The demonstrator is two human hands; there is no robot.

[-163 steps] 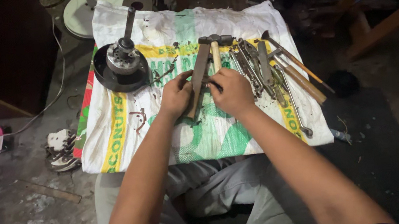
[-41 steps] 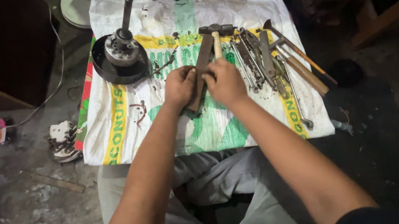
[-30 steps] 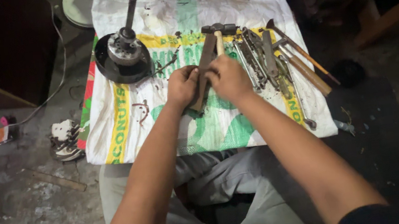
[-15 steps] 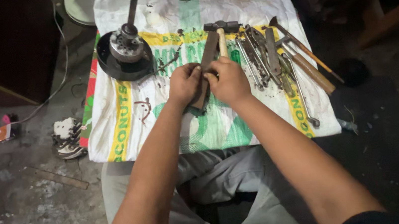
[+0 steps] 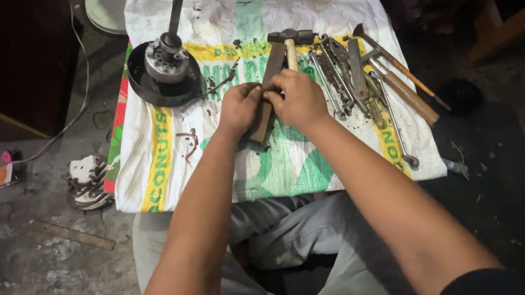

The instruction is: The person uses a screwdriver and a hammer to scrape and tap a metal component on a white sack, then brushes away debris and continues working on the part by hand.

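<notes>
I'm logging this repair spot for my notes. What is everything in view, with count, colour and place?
woven sack: one, white with green and yellow bands, spread as work mat.
flat bar: one, dark brown, mid-sack, under both hands.
hammer: one, dark head, pale handle, beside the bar.
motor part: one, black dish with grey hub and shaft, sack's upper left.
wrenches and hand tools: several, grey metal, sack's right side.
wooden-handled tool: one, tan, far right.
shoe: one, white and black, floor at left.
left hand: on the bar.
right hand: on the bar.
</notes>
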